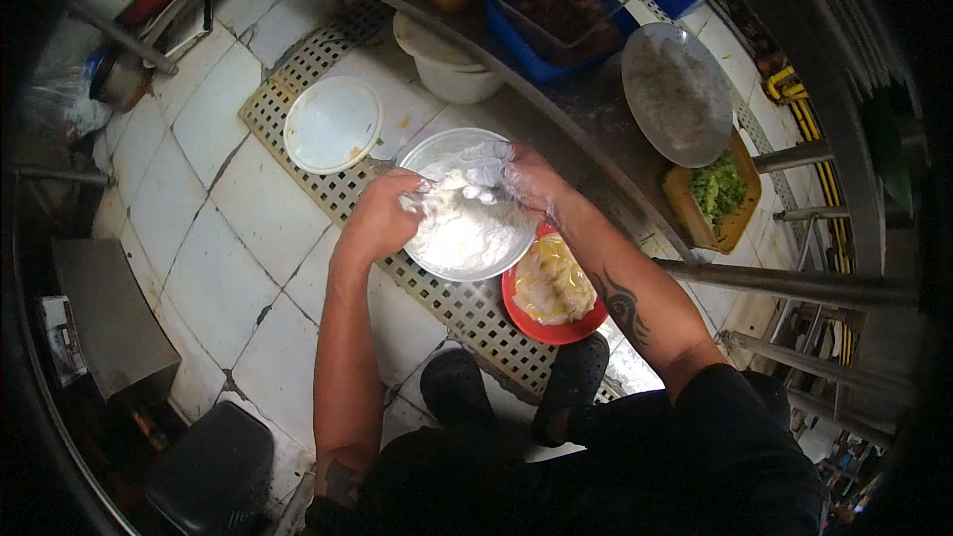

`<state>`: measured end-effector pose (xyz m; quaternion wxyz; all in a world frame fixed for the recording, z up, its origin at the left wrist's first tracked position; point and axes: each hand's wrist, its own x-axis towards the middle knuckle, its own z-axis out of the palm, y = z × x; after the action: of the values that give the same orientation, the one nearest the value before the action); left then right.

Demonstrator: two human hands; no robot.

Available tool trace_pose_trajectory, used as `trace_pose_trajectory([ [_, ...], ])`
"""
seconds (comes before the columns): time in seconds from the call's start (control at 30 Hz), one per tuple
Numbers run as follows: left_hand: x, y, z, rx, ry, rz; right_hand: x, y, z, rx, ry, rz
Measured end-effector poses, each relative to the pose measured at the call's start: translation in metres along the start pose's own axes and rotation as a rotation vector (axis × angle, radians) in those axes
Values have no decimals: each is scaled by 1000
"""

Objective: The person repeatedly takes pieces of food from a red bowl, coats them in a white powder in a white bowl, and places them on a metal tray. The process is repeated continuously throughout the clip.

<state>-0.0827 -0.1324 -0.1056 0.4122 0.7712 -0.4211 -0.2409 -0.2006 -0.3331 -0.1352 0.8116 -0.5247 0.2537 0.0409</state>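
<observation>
A round metal bowl (506, 264) holds a heap of white flour (458, 238) in front of me. My left hand (380, 216) is over the bowl's left side, its fingertips dusted white at the flour. From the right, my right hand (525, 177) reaches in over the far rim, fingers thickly coated with flour. White clumps (465, 182) lie between the two hands; whether either hand grips one is hidden by the coating and blur. Against the bowl's near right side, partly under my right forearm, is a red bowl (547, 333) of pale, wet raw pieces (555, 283).
A perforated mat (476, 313) lies on the cracked tile floor. A white lid (333, 124) and a white bucket (454, 71) are beyond. The low metal shelf (595, 141) bears a blue container (540, 67), a tilted metal bowl (677, 93) and a yellow tub (733, 238) of chopped greens.
</observation>
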Motion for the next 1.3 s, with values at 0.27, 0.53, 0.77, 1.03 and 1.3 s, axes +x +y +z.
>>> trace_pose_trajectory([
  [0.27, 5, 6, 22, -642, -71, -166, 15, -11, -1, -168, -239, -22],
  [0.53, 4, 11, -1, -24, 269, -244, 12, 36, 0, -1287, 251, -339],
  [0.77, 7, -3, 10, -133, 312, -220, 10, 58, 39, -1623, -173, -42],
  [1.03, 0, -10, 14, -152, 307, -193, 11, -8, 1, -894, -183, -94],
  [1.3, 14, -4, 29, 109, 247, -24, -45, -130, -79, -316, -249, -171],
])
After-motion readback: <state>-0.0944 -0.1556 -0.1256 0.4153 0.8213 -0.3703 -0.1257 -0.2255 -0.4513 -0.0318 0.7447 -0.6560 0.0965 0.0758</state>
